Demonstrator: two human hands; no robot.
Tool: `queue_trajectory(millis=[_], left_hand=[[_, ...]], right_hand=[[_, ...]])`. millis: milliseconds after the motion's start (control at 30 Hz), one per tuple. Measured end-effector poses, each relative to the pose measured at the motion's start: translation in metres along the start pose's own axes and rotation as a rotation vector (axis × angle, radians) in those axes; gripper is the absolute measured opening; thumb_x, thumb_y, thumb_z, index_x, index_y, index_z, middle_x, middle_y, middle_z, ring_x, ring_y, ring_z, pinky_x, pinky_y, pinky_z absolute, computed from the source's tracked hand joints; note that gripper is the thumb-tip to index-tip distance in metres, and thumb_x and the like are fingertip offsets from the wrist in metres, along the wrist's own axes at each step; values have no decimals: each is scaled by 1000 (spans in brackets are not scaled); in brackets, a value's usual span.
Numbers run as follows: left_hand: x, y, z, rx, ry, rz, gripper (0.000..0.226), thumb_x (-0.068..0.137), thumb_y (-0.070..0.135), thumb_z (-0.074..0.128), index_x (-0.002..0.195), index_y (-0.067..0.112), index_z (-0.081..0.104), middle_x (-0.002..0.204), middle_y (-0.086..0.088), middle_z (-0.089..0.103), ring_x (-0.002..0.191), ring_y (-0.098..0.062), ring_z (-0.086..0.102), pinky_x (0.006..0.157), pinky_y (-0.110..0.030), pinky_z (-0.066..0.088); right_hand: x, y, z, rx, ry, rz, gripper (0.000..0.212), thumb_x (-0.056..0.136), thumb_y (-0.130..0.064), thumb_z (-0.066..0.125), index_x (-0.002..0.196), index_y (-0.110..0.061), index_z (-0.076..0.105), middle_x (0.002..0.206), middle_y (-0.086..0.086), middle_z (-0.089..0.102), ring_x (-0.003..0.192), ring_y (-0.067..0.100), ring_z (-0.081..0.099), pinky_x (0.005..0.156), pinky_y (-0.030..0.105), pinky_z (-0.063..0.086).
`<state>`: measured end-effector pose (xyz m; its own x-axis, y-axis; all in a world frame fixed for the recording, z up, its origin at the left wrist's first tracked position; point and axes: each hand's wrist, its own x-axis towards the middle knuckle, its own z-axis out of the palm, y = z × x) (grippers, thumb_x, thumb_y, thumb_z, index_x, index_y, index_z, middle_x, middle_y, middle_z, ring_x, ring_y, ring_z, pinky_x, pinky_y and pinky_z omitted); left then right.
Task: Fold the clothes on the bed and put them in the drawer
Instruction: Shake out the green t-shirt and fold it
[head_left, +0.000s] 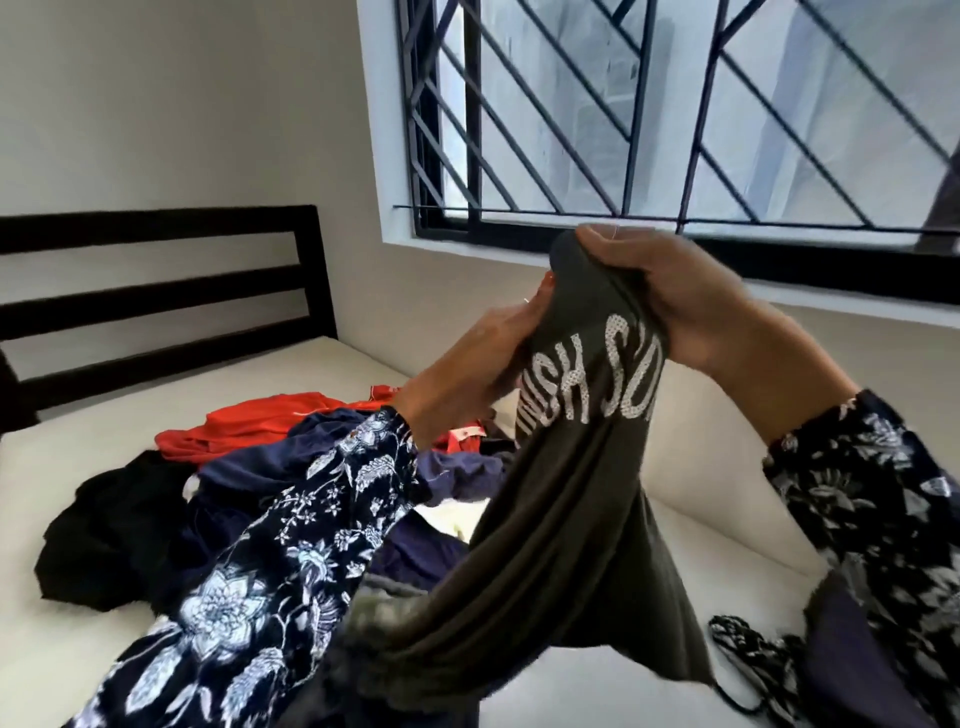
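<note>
Barred window (675, 119) behind; both hands, left hand (467, 364) and right hand (691, 301), clamped on grey shirt (571, 493) lettered "SH SU".

Dark barred window grille (649, 104) standing above and behind the grip, pale window sill (467, 249) running just behind it, black slatted headboard (156, 291) sitting well to its left, plain grey wall (182, 104) rising above that
</note>
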<state>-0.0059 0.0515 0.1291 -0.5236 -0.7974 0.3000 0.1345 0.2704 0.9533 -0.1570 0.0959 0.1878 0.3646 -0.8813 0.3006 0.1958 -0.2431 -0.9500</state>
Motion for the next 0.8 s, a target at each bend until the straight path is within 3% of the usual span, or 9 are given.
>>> queue_trajectory(millis=[67,167,267,433,533,600,700,800], left_hand=[[-1,9,1,52,3,74,31,96,33,47,84,16,70,82,3,73,75,-9,66,78,-27,51],[-3,24,-2,175,-37,130,19,85,32,63,77,18,73,77,2,72,69,-10,64,69,-21,52],[-3,46,-9,356,-30,158,31,80,34,69,83,3,66,77,-7,68,67,-16,62,62,-21,49],[-8,84,-29,475,73,161,34,72,40,73,76,6,65,69,-2,65,60,-12,57,57,-20,46],[-20,89,-36,650,-54,2,38,71,39,70,80,2,69,77,-12,68,66,-21,60,59,-23,49],[-28,75,-33,797,-245,-194,26,72,38,70,78,13,74,76,-6,71,66,-15,63,59,-22,50],[-34,37,-34,1082,-495,-441,21,81,37,70,84,16,72,63,7,61,55,-6,50,51,-17,39],[-43,0,-47,1268,-490,-607,28,88,34,67,98,9,66,69,-1,62,56,-12,55,56,-22,44]], right_hand=[[-9,-20,-7,-152,9,10,17,93,-21,51,84,-10,59,74,8,67,65,18,63,65,27,54],[-20,-45,-23,-361,86,49,22,85,-29,63,91,-8,65,83,11,68,70,20,65,64,26,56],[-31,-61,-40,-720,48,134,39,71,-40,72,91,-8,63,78,9,68,64,19,65,56,23,55],[-47,-62,-69,-1016,-86,371,22,76,-16,74,96,-11,68,85,5,76,71,17,72,55,22,56],[-51,-49,-85,-1089,-44,386,6,79,-18,75,82,-16,71,79,0,75,68,12,71,55,17,52],[-50,-43,-92,-1163,-1,312,13,81,-16,75,70,-21,71,68,-6,70,62,7,64,53,13,47],[-47,-42,-97,-1221,45,205,16,83,-8,71,70,-15,67,63,-4,62,61,6,56,51,14,42],[-51,-35,-95,-1231,-70,246,28,80,-20,76,57,-17,61,56,-7,56,54,3,50,50,16,39]])
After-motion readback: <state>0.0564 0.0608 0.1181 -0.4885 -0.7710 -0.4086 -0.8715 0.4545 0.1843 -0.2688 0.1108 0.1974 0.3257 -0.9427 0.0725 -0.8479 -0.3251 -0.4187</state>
